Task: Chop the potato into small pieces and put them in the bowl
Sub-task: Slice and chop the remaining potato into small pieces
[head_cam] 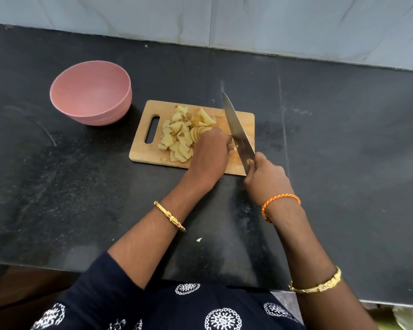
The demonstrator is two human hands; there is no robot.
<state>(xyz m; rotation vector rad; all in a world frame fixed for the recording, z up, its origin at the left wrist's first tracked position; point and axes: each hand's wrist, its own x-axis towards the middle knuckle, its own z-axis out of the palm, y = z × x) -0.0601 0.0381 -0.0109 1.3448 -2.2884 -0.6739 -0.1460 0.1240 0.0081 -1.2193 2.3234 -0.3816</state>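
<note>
Holding potato slices (pixel 202 133) under curled fingers, left hand (pixel 210 153) sits beside knife (pixel 237 129), right hand (pixel 265 177) gripping it.

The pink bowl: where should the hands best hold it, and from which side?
Probably grip the pink bowl by its rim on the side nearest the cutting board. It stands upright, looks empty, and nothing crowds its open rim. The left hand is closer.
</note>
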